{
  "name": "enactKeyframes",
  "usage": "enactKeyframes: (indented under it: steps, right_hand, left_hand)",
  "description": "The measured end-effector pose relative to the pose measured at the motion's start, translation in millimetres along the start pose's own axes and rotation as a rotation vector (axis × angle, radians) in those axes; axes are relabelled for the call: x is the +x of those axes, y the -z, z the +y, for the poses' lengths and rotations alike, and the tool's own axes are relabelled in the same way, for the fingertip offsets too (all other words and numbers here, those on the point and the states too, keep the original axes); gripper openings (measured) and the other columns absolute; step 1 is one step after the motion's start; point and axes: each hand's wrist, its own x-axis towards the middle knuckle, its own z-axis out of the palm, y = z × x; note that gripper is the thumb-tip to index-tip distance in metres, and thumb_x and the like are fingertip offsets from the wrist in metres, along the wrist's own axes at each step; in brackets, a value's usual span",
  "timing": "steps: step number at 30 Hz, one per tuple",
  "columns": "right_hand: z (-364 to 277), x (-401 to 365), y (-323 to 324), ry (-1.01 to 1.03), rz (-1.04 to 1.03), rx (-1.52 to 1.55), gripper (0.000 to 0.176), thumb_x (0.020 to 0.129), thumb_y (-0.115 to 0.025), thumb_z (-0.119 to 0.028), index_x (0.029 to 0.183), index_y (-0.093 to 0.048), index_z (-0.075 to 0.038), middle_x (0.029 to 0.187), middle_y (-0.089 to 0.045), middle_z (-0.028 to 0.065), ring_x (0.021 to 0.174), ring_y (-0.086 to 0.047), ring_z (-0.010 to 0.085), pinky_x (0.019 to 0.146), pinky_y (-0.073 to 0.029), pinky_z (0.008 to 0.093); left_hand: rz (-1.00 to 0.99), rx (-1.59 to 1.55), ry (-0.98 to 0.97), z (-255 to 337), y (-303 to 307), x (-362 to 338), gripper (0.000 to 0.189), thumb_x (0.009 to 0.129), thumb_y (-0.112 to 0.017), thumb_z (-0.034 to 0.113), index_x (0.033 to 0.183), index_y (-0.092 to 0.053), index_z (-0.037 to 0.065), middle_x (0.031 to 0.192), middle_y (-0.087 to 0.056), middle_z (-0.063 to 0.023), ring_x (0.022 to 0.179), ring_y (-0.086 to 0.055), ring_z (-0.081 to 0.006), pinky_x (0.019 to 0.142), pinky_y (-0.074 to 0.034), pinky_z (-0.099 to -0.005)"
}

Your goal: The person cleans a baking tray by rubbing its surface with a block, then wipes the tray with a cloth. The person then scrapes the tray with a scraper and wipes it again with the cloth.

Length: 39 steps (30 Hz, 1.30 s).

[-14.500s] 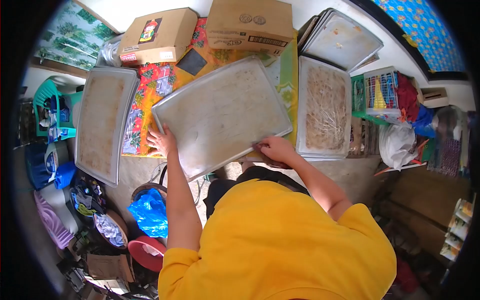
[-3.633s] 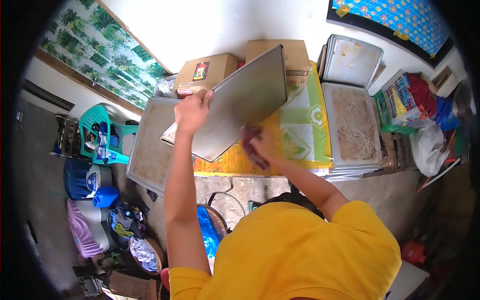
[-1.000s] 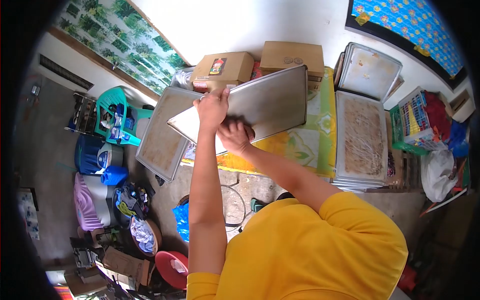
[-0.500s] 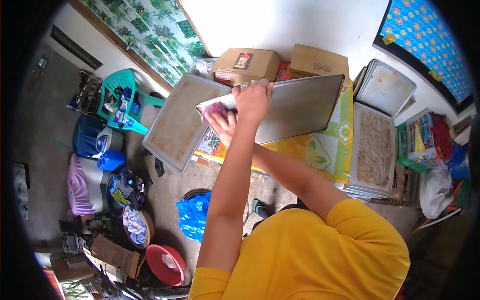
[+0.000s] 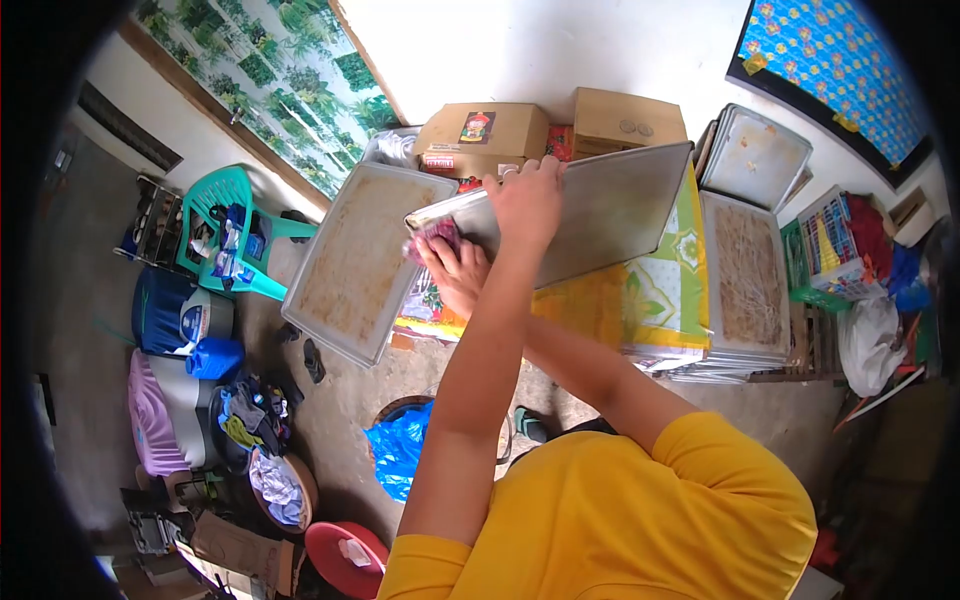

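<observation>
A metal tray (image 5: pixel 610 205) is held tilted on its side above the table. My left hand (image 5: pixel 528 198) has its fingers curled over the tray's upper edge. Below it and to the left, my right hand (image 5: pixel 457 275) presses a dark red cloth (image 5: pixel 436 240) against the tray's left end. My right forearm passes behind the left one. Another tray (image 5: pixel 365 255), with brown stains, lies just left of my hands. The yellow, green and white tablecloth (image 5: pixel 668 265) shows below the held tray.
Cardboard boxes (image 5: pixel 628 120) stand along the wall. Stacked trays (image 5: pixel 745 270) and a crate (image 5: pixel 828 240) are at the right. To the left are a green chair (image 5: pixel 222 215) and a blue container (image 5: pixel 214 358). A blue plastic bag (image 5: pixel 400 450) and a red basin (image 5: pixel 345 560) lie lower down.
The view has shifted slightly. Both hands and the held tray appear a little further right, and my right hand with the cloth sits slightly lower. Both grips are kept.
</observation>
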Motion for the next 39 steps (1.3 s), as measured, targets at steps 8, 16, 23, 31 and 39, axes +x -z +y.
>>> enactKeyframes:
  steps: [8, 16, 23, 31, 39]
  right_hand:
    - [27, -49, 2, 0.299, -0.120, -0.414, 0.056, 0.079, -0.057, -0.014, 0.134, -0.052, -0.015, 0.123, -0.053, 0.0012, 0.097, -0.051, 0.0213, 0.086, -0.043, 0.0420]
    - [33, 41, 32, 0.003, 0.190, 0.103, 0.042, 0.080, -0.062, -0.021, 0.122, -0.063, -0.018, 0.116, -0.057, -0.0049, 0.094, -0.052, 0.0187, 0.078, -0.040, 0.0372]
    - [100, 4, 37, -0.077, 0.216, -0.105, 0.029, 0.076, -0.068, -0.031, 0.102, -0.067, -0.018, 0.109, -0.062, 0.0020, 0.092, -0.054, 0.0237, 0.064, -0.036, 0.0414]
    - [179, -14, 81, -0.294, 0.260, -0.120, 0.037, 0.074, -0.065, -0.027, 0.111, -0.066, -0.030, 0.116, -0.058, -0.0063, 0.089, -0.051, 0.0233, 0.074, -0.039, 0.0416]
    - [294, -45, 95, -0.632, 0.385, -0.216, 0.047, 0.079, -0.061, -0.025, 0.126, -0.059, -0.027, 0.122, -0.056, -0.0032, 0.098, -0.054, 0.0259, 0.081, -0.042, 0.0413]
  left_hand:
    - [-0.006, 0.015, -0.010, 3, -4, -4, 0.026, 0.097, -0.050, 0.036, 0.091, -0.065, 0.016, 0.088, -0.070, -0.0038, 0.085, -0.066, -0.0281, 0.085, -0.038, -0.0509]
    - [-0.470, -0.103, 0.142, 6, 33, 26, 0.039, 0.097, -0.043, 0.044, 0.099, -0.068, 0.014, 0.101, -0.071, -0.0103, 0.099, -0.065, -0.0343, 0.088, -0.039, -0.0584]
    - [-0.615, -0.146, 0.159, -1, 36, 36, 0.050, 0.095, -0.039, 0.054, 0.119, -0.067, 0.021, 0.111, -0.069, -0.0113, 0.108, -0.062, -0.0369, 0.096, -0.042, -0.0493]
    - [-0.510, -0.346, 0.104, -12, 26, 27, 0.051, 0.098, -0.036, 0.052, 0.097, -0.068, 0.012, 0.097, -0.070, -0.0147, 0.099, -0.063, -0.0369, 0.094, -0.032, -0.0569]
    - [-0.362, -0.295, 0.083, -1, 27, 16, 0.026, 0.096, -0.053, 0.037, 0.089, -0.065, 0.015, 0.084, -0.069, -0.0083, 0.086, -0.064, -0.0313, 0.091, -0.027, -0.0559]
